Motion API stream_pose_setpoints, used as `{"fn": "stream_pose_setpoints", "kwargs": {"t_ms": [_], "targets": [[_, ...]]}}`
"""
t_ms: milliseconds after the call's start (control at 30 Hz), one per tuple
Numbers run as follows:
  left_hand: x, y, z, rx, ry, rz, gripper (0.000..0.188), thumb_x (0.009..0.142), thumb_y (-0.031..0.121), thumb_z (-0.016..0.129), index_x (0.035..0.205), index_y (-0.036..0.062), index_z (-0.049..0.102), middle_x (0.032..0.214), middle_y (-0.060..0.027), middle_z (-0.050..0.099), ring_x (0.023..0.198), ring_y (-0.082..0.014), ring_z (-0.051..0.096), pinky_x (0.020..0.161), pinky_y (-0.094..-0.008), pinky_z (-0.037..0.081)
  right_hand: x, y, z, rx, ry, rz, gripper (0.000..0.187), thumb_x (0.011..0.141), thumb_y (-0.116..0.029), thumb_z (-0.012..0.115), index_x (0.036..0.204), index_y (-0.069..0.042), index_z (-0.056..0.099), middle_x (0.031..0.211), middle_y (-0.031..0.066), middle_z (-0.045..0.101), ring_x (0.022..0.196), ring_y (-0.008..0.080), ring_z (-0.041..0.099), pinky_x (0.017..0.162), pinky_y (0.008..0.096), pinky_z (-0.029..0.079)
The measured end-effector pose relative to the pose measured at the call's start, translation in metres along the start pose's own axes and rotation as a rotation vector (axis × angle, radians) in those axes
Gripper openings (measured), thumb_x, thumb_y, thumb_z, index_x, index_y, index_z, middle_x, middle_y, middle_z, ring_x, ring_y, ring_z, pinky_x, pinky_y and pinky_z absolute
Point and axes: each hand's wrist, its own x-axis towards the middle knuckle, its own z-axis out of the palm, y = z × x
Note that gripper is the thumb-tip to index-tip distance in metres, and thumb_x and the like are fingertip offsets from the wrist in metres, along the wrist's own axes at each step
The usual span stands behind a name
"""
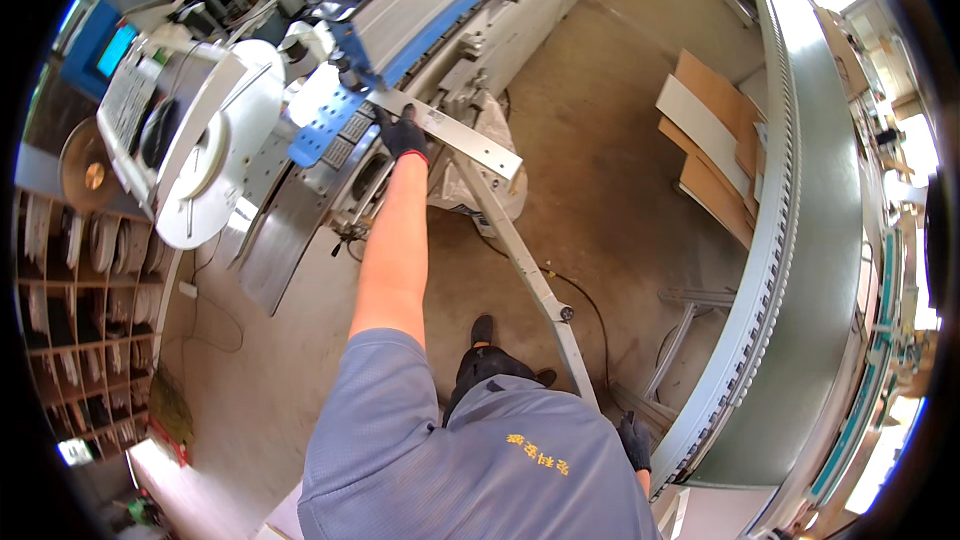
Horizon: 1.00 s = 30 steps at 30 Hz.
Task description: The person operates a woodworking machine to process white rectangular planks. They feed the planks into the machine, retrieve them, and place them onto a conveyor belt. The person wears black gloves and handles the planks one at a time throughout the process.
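Observation:
My left hand (402, 133), in a black glove with a red cuff, reaches out to the end of a long machine. Its fingers are at the near edge of a narrow pale board (465, 138) with small holes, and the thumb lies over the top; the hand looks closed on it. The board juts out to the right from the machine's end (365, 70). My right hand (634, 440), also black-gloved, hangs low by my right side near the roller conveyor's edge. It appears to hold nothing, but its fingers are too small and dark to make out.
A grey jointed support bar (530, 275) slants from under the board toward me. A white reel disc (215, 150) stands at the left, above a pigeonhole shelf (90, 340). Cardboard sheets (715, 140) and a black cable (590, 305) lie on the floor. A conveyor (815, 270) curves along the right.

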Motion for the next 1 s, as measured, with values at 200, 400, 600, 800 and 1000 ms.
{"fn": "stream_pose_setpoints", "kwargs": {"t_ms": [200,400,600,800,1000], "targets": [[0.093,-0.065,0.037,0.064,-0.287,-0.197,0.060,0.087,0.014,0.068,0.141,0.0123,0.044,0.133,-0.0110,0.053,0.107,-0.0308,0.060,0.087,-0.0450,0.054,-0.059,0.098,0.057,-0.296,0.484,-0.255,0.012,0.088,-0.005,0.053,0.099,-0.002,0.058,0.086,0.0198,0.058,0.071,0.0372,0.056,0.063,0.0477,0.049],[0.058,-0.059,0.028,0.382,-0.722,-0.381,0.035,0.095,0.028,0.056,0.126,0.0124,0.053,0.114,-0.0075,0.059,0.092,-0.0228,0.060,0.074,-0.0385,0.053,-0.094,0.135,-0.009,0.287,0.935,0.572,0.030,0.088,-0.024,0.054,0.105,0.000,0.063,0.100,0.0295,0.062,0.094,0.0442,0.060,0.082,0.0496,0.047],[-0.122,-0.091,-0.152,0.942,-1.143,-0.719,0.017,0.097,0.030,0.055,0.097,0.0137,0.057,0.081,-0.0021,0.060,0.059,-0.0161,0.052,0.049,-0.0299,0.043,-0.147,0.300,0.017,0.141,0.832,0.944,0.029,0.083,-0.015,0.061,0.111,-0.006,0.062,0.114,0.0219,0.060,0.106,0.0398,0.061,0.091,0.0471,0.051],[-0.317,-0.041,-0.258,1.380,-2.009,-0.237,0.043,0.092,0.024,0.062,0.129,0.0017,0.060,0.119,-0.0185,0.067,0.095,-0.0292,0.069,0.083,-0.0367,0.055,-0.158,0.433,0.046,0.165,0.698,1.139,0.044,0.084,-0.005,0.052,0.128,-0.008,0.055,0.129,0.0196,0.054,0.115,0.0376,0.058,0.096,0.0452,0.049],[-0.376,0.027,-0.252,1.581,-1.889,-0.454,0.047,0.088,0.023,0.066,0.126,-0.0046,0.061,0.122,-0.0215,0.066,0.112,-0.0280,0.064,0.095,-0.0362,0.050,-0.149,0.503,0.056,0.139,0.559,0.793,0.043,0.086,-0.010,0.053,0.129,-0.009,0.053,0.126,0.0159,0.057,0.111,0.0366,0.059,0.090,0.0468,0.050]]}}
